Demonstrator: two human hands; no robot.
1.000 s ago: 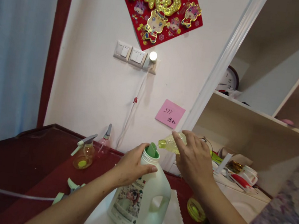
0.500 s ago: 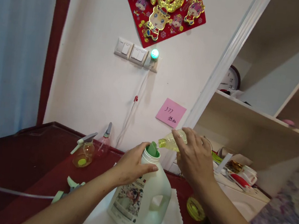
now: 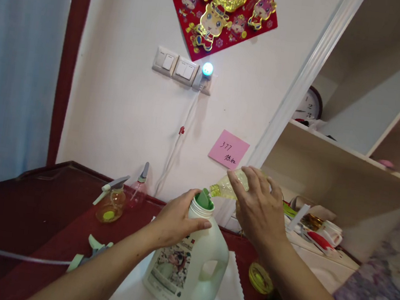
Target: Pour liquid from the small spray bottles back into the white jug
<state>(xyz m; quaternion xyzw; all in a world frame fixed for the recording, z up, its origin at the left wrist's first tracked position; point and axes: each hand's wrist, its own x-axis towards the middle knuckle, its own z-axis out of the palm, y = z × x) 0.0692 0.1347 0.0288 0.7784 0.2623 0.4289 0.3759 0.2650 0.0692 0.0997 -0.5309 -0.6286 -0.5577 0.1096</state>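
Observation:
My left hand (image 3: 175, 219) is wrapped round the neck of a large pale green jug (image 3: 212, 250) with a side handle and a printed label. The jug stands upright on a white mat (image 3: 235, 292), its green-lined mouth uncapped. Above and right of it, my right hand (image 3: 261, 205) grips a translucent yellow bottle (image 3: 230, 186) lying nearly on its side. The bottle's mouth points left and sits close to the jug's opening; whether liquid is flowing is hard to make out. A trigger spray head (image 3: 96, 249) with a long clear tube lies left of my left forearm.
An amber spray bottle (image 3: 111, 205) and a pink spray bottle (image 3: 138, 192) stand near the wall on the dark red table (image 3: 2, 222). A round yellow object (image 3: 260, 277) is by my right forearm. Cluttered shelves are at right; a plugged-in cord (image 3: 173, 156) hangs down the wall.
Both hands keep their holds, and the bottle stays tilted at the jug's mouth with barely any shift. The small light in the wall socket has turned from green to blue.

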